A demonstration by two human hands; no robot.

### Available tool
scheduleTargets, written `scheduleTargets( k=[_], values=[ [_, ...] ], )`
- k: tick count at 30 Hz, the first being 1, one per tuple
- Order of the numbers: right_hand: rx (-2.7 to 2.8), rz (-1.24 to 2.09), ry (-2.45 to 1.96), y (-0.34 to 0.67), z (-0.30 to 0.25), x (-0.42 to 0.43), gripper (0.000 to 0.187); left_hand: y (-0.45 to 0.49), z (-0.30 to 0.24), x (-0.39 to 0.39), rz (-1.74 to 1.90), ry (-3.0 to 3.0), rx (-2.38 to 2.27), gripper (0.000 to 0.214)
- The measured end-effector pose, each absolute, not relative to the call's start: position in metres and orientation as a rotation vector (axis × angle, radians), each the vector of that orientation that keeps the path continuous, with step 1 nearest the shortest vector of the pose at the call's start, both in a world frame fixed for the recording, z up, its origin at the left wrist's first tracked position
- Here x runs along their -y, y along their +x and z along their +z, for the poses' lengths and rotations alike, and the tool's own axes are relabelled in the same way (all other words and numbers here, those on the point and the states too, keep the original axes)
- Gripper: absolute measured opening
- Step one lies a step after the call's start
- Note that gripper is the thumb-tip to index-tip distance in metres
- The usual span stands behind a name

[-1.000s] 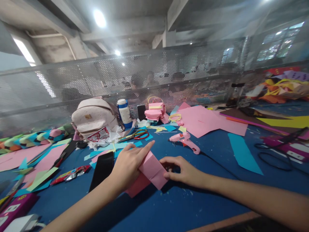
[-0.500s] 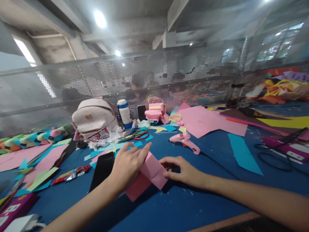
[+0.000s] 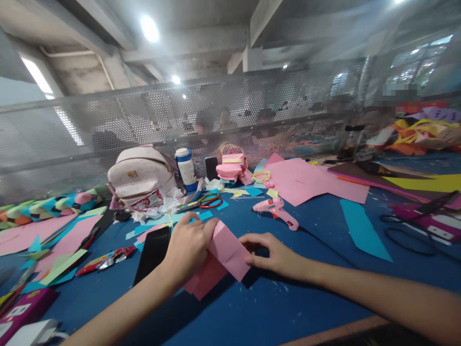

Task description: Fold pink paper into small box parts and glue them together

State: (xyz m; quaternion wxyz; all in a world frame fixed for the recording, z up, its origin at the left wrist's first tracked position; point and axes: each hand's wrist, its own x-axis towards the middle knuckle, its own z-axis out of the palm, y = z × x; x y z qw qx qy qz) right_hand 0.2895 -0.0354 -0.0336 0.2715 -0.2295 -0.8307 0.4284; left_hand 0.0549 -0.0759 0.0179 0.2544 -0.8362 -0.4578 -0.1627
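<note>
- Across the background, a grey perforated screen [image 3: 144, 120], with a blue surface [image 3: 252, 317] in front, scattered with coloured paper.
- At far left, a multicoloured paper braid [image 3: 54, 207]; nearer, a purple box [image 3: 27, 307], cut off by the edge of view.
- Next, a shiny red wrapper [image 3: 104, 260], with a pale backpack [image 3: 133, 168] farther back.
- Then a black phone [image 3: 153, 252], lying flat beside the left hand [image 3: 187, 245].
- On that hand, fingers closed on the left side of folded pink paper [image 3: 230, 250] (fingertips mostly hidden).
- Farther back, scissors [image 3: 200, 203], lying among blue scraps.
- In the middle, the paper itself, tilted between both hands, with a darker pink panel below.
- At its right corner, the right hand [image 3: 268, 252], fingers narrow, thumb pressed to the edge.
- Beyond, a pink glue gun [image 3: 275, 211], lying well within reach.
- Farther right, a blue strip [image 3: 363, 228], lying flat.
</note>
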Motion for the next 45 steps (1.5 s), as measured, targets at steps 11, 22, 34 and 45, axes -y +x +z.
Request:
scheduleTargets(
  k=[11,22,34,45],
  values=[
    [2.254,1.115,-0.638,0.290,-0.033,0.035,0.046,0.059,0.029,0.083,-0.605,-2.743,1.599,0.061],
    [2.250,1.129,-0.611,0.291,-0.034,0.035,0.040,0.060,0.028,0.081,-0.531,-2.686,1.740,0.025],
    [2.270,1.089,-0.649,0.292,-0.036,0.035,0.043,0.059,0.028,0.080,-0.410,-2.592,1.796,0.024],
    [2.229,1.223,-0.577,0.292,-0.036,0.036,0.047,0.064,0.026,0.085,-0.668,-2.932,1.637,0.039]
  ],
)
